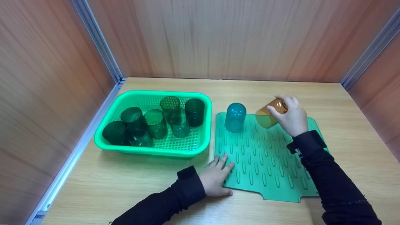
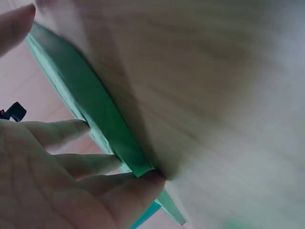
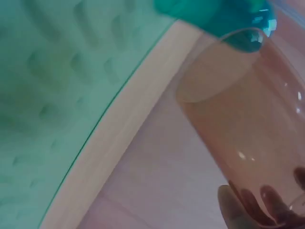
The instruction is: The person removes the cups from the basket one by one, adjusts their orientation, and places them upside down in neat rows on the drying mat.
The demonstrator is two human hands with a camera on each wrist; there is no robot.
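My right hand [image 1: 293, 116] grips an amber tumbler [image 1: 271, 113] near its base, tilted with its mouth down to the left, above the back of a green ridged mat [image 1: 265, 156]. In the right wrist view the same clear amber tumbler [image 3: 248, 119] shows its open rim, fingertips around the base end. A blue tumbler [image 1: 235, 117] stands upside down on the mat's back left corner. At the mat's left front edge rests my left hand [image 1: 216, 178], fingers spread and fairly straight. The left wrist view shows its fingertips touching the mat's edge [image 2: 109, 119].
Left of the mat stands a green perforated basket [image 1: 153, 151] holding several coloured tumblers, among them a dark one [image 1: 195, 112] and an olive one [image 1: 155, 124]. Wood-grain panels [image 1: 218, 40] wall the table at the back and both sides.
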